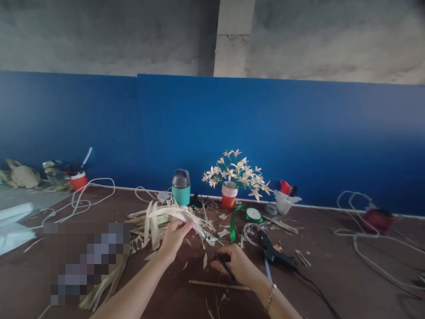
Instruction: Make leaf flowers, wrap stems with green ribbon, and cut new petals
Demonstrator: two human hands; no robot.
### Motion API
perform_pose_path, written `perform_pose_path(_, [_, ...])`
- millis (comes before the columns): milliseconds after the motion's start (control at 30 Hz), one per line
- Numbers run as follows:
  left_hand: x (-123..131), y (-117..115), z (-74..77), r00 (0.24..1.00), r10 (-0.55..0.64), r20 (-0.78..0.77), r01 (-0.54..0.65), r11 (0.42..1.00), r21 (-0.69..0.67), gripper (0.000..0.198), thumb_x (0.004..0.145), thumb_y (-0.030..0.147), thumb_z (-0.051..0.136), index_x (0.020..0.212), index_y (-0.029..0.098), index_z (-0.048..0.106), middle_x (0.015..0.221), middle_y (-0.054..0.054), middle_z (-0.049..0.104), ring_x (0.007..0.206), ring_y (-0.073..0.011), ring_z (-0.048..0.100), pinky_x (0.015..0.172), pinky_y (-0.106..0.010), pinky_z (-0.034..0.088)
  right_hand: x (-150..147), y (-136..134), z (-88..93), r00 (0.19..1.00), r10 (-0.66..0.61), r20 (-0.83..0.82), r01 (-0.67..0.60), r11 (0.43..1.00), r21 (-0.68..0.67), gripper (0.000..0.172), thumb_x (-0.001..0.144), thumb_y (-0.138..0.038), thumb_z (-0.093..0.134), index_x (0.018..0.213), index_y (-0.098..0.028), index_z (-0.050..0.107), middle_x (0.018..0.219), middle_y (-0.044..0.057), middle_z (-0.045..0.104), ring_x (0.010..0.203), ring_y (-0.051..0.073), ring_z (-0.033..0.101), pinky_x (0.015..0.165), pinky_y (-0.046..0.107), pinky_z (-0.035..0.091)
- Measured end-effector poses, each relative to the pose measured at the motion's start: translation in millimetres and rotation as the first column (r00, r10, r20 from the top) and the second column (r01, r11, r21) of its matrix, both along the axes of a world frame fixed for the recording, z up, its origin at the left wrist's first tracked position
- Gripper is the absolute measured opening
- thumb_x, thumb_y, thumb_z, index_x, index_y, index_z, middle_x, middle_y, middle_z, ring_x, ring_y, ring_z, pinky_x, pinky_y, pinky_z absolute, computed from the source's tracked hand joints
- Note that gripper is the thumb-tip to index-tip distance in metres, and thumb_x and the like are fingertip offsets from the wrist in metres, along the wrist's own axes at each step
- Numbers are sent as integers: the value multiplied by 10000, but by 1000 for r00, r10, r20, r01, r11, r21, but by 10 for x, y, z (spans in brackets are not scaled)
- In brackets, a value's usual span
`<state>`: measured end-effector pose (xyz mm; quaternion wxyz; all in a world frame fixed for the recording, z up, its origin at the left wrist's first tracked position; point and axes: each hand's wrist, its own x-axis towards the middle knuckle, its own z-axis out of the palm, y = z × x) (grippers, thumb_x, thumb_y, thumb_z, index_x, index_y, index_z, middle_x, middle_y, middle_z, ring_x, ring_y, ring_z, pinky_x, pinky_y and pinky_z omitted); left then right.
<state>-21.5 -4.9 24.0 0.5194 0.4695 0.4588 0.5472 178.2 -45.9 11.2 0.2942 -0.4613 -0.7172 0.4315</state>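
Observation:
My left hand (176,239) is closed, thumb against fingers, on a pale strip of dried husk (154,221) that bends over toward the left. Several more dry strips lie in a pile just behind it. A little to the right and nearer to me, my right hand (234,265) has its fingers curled round a slim black tool (226,268), whose kind I cannot make out. Small husk scraps (205,260) are scattered between the two hands. In front of my right wrist lies a thin brown stick (219,285).
A black glue gun (277,254) with its cord lies at the right. Behind stand husk flowers (244,173) in red paper cups (229,199), a teal container (181,192) and a white cup (283,202). Green ribbon (254,215) lies nearby. White cables cross both sides.

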Motion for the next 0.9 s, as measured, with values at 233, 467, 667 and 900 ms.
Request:
perform_pose_path(233, [0,2,-33,999,3,53,-3,1000,-3,298,602,434,759,577,143,697,544,-37,668,576,-201,637,552,-259,490,-3,1,-23,999,-33,10,33,999,-12,160,674,-260,638,710,-133,729,563,-10,572,535,104,443,493,193,354])
perform_pose_path(467, [29,-16,-27,999,5,53,-6,1000,26,314,606,440,760,535,141,692,505,-20,639,521,-155,587,546,-237,466,0,5,-20,1000,-17,-9,17,1000,-22,155,662,-253,632,715,-131,711,601,-3,593,569,116,466,538,201,382])
perform_pose_path(667, [62,-23,-56,990,28,139,-25,1000,-17,317,571,437,783,558,128,711,551,-43,674,545,-161,607,548,-239,475,8,5,-29,999,-25,-23,24,999,-33,154,670,-254,627,698,-125,707,547,-25,518,536,94,391,497,192,327])
perform_pose_path(900, [111,-28,-109,968,55,245,-45,998,-49,300,562,403,802,621,120,723,601,-58,691,601,-169,635,537,-225,488,-33,-1,-11,996,-67,-54,62,995,-84,160,643,-268,663,664,-111,684,507,-42,443,495,77,341,462,188,294])
